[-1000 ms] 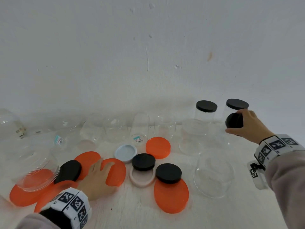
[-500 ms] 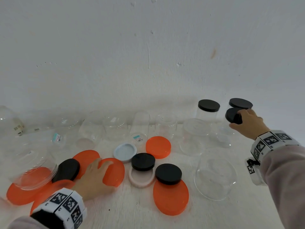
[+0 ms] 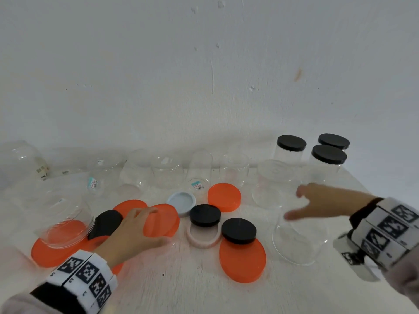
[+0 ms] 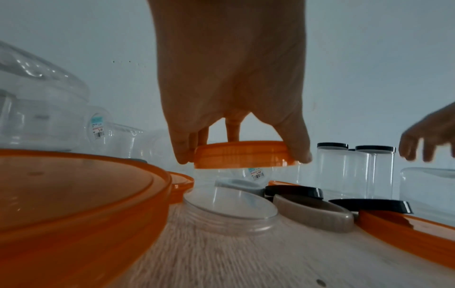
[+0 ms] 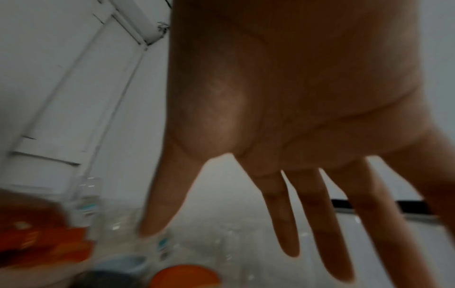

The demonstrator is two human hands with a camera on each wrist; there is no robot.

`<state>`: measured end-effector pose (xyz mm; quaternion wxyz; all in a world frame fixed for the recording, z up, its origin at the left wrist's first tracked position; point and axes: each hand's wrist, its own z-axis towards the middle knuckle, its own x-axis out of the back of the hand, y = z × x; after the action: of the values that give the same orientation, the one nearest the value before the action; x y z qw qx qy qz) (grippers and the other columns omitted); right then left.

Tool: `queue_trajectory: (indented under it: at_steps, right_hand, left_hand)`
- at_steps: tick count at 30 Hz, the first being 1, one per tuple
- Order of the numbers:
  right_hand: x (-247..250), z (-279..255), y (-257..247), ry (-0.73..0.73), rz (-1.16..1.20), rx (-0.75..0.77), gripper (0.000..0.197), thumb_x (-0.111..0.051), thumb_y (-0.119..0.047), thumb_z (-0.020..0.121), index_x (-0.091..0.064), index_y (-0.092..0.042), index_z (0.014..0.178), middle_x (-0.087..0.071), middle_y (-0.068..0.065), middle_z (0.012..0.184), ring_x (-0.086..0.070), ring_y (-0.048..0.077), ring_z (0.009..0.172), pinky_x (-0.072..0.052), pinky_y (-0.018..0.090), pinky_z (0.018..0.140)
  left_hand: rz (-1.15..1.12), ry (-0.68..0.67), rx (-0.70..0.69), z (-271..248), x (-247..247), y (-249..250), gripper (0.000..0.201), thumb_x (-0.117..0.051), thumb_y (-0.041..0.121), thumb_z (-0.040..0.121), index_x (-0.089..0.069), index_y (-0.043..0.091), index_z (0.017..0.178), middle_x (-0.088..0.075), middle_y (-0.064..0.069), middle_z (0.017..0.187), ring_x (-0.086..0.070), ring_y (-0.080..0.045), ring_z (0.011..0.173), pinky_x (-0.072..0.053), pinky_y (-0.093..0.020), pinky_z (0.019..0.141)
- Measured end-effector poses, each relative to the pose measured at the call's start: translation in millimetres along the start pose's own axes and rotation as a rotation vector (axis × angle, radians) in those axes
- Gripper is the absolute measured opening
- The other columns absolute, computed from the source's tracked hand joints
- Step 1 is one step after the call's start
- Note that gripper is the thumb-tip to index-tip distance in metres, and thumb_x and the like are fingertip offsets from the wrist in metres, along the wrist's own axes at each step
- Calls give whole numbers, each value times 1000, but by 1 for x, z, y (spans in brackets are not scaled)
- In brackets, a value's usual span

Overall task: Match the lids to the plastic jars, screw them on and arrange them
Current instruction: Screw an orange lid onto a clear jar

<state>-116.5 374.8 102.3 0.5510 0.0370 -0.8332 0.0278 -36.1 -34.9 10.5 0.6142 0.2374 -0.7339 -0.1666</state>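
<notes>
The left hand [image 3: 133, 232] grips an orange lid [image 3: 162, 219] by its rim and holds it lifted off the table [image 3: 204, 288], above an upturned clear jar [image 4: 231, 206]. The right hand [image 3: 322, 203] hangs empty, fingers spread and blurred, over a wide clear jar [image 3: 297, 245]. Three jars with black lids [image 3: 328, 154] stand at the far right corner. Loose lids crowd the middle: two black ones [image 3: 205, 215], a pale blue one [image 3: 181, 199], a pinkish ring [image 3: 204, 240] and more orange ones [image 3: 242, 260]. Bare jars [image 3: 166, 171] line the wall [image 3: 204, 64] behind. The table's near strip lies bare of jars and lids.
</notes>
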Motion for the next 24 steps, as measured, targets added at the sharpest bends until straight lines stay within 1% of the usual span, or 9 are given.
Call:
queue_trajectory:
  at_steps: [2, 4, 8, 10, 12, 15, 18, 20, 24]
  right_hand:
    - [-22, -11, -13, -181, -29, 19, 127, -61, -89, 50, -6, -36, 151, -23, 0, 152, -38, 23, 133, -36, 38, 107]
    - [-38, -15, -18, -194, -53, 5, 125, -68, -80, 53, 6, -46, 149, -13, 1, 155, -30, 29, 138, -35, 44, 109]
    - [-37, -20, -22, -56, -4, -28, 109, -78, -55, 64, -11, -42, 148, -21, 2, 140, -29, 34, 130, -43, 46, 101]
    - [-30, -27, -27, 48, 42, -9, 107, -78, -53, 62, -12, -41, 145, -20, 2, 134, -27, 34, 125, -45, 42, 95]
    - [-22, -36, -38, 163, 136, 52, 108, -77, -56, 57, -13, -40, 143, -22, -3, 119, -32, 27, 113, -44, 35, 87]
    - [-16, -52, -67, 246, 436, 175, 103, -81, -60, 55, -23, -35, 137, -30, -8, 114, -45, 13, 99, -41, 22, 73]
    - [-25, -62, -102, 188, 728, 250, 89, -85, -53, 60, -33, -27, 128, -46, -8, 113, -54, 7, 90, -43, 18, 63]
    - [-36, -64, -124, 87, 841, 283, 86, -86, -49, 58, -37, -22, 123, -53, -5, 106, -58, 6, 86, -49, 20, 66]
    - [-65, -61, -157, -144, 854, 338, 101, -87, -48, 47, -35, -24, 130, -53, -5, 101, -56, 9, 91, -46, 21, 74]
  left_hand:
    - [-47, 22, -23, -5, 2, 3, 103, -61, 78, 52, -29, 36, 140, -27, 4, 142, -35, -6, 111, -35, -23, 93]
    - [-83, 43, -53, -11, 2, 5, 104, -56, 82, 51, -31, 35, 140, -30, 3, 142, -37, -6, 111, -35, -23, 92]
    - [-102, 71, -74, -23, 6, 7, 101, -50, 86, 53, -32, 36, 139, -34, 3, 141, -40, -7, 112, -38, -25, 91]
    - [-147, 97, -82, -29, 10, 8, 107, -45, 93, 49, -35, 34, 137, -39, 5, 137, -43, -10, 114, -40, -27, 93]
    - [-277, 116, -72, -34, 15, 8, 113, -44, 99, 37, -41, 35, 131, -46, 7, 131, -47, -11, 115, -43, -27, 91]
    - [-625, 123, -31, -42, 18, 6, 100, -56, 94, 33, -50, 39, 116, -57, 7, 120, -55, -12, 107, -45, -31, 90]
    - [-872, 127, -11, -48, 21, 2, 92, -66, 83, 46, -56, 29, 119, -65, 11, 99, -59, -4, 82, -45, -26, 84]
    - [-939, 117, -5, -52, 24, -1, 86, -69, 78, 52, -59, 24, 117, -67, 14, 85, -61, 1, 73, -45, -24, 78]
    - [-937, 47, 25, -60, 26, -9, 73, -70, 76, 51, -64, 30, 108, -69, 17, 82, -62, 0, 76, -44, -29, 89]
